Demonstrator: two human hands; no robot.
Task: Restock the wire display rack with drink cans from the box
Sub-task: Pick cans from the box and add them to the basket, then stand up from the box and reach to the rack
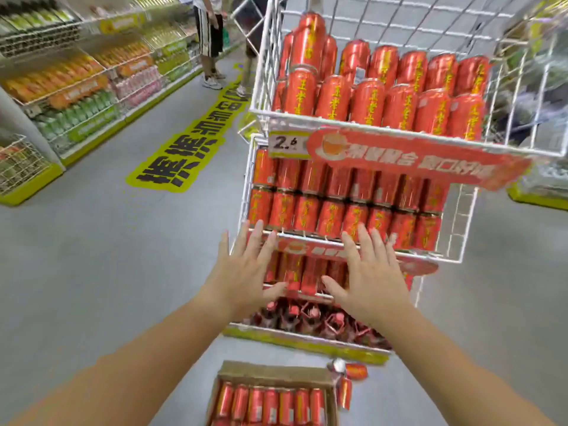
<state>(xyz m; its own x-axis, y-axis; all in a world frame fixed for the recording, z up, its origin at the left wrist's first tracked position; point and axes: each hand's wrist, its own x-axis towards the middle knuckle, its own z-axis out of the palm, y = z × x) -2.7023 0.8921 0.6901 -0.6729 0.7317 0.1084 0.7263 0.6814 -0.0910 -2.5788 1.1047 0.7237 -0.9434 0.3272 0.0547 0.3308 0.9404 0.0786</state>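
both hands have the grip apart, fingers spread and holding nothing, with the left hand (246,272) and right hand (368,272) raised before the middle tiers of the wire display rack (259,113). the drink cans (270,404) lie in the box (273,372) on the floor, below the hands and nearer the person, their long axes pointing toward the rack. the left hand looks slightly nearer.

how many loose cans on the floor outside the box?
2. A loose can lies on its side just past the far right corner of the box. A second can is beside the box's right wall, nearer the camera. The box may hide others.
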